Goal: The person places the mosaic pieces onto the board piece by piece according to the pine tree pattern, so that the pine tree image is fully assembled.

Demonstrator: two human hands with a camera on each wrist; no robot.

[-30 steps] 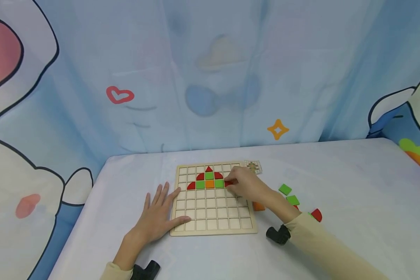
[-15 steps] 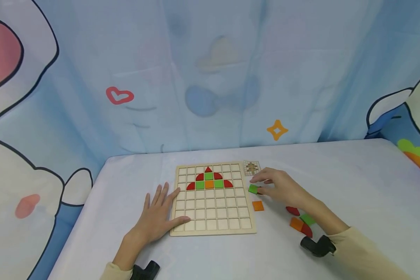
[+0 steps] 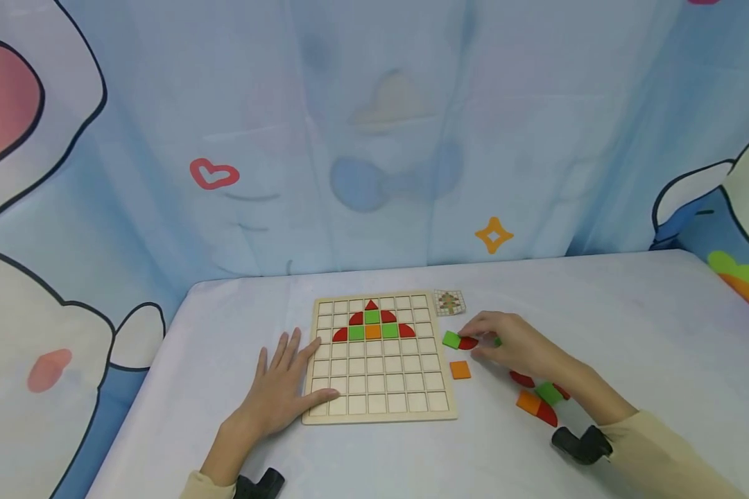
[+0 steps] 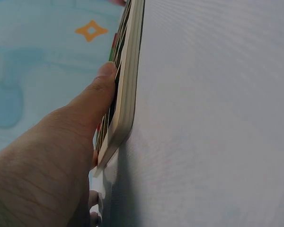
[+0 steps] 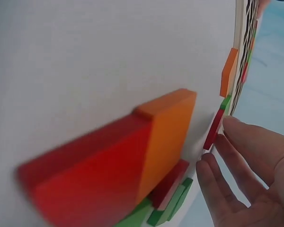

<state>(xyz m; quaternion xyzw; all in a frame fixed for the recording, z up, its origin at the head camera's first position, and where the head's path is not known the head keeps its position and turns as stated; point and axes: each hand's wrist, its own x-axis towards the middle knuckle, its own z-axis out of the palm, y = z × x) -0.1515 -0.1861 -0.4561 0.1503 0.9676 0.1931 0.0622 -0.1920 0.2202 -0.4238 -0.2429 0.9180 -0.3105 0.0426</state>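
Observation:
Flat on the left edge of a wooden grid board [image 3: 383, 420] rests my left hand [image 3: 273, 391], fingers spread and thumb on its lower part. In the left wrist view, the thumb [image 4: 102, 90] presses the board's rim. My right hand [image 3: 514, 343] is right of the board. Its thumb and finger are at opposite edges of a red quarter-circle tile [image 3: 467, 343], pinching it on the table. A green square tile [image 3: 451, 339] touches that piece, and another green tile [image 3: 498, 342] shows partly under the hand. Red, green and orange tiles form a stepped shape on the board, topped by a red triangle [image 3: 371, 305].
An orange square tile [image 3: 460, 370] lies beside the board's right edge. A small pattern card [image 3: 450, 303] lies by its upper right corner. Loose red, green and orange tiles, including an orange one [image 3: 528, 402], lie below my right forearm. A printed curtain [image 3: 374, 138] hangs behind the table.
My right hand has left the red tile at the right end of the board's lowest filled row and moved right, past the green tile to the loose red tile. My left hand stays put.

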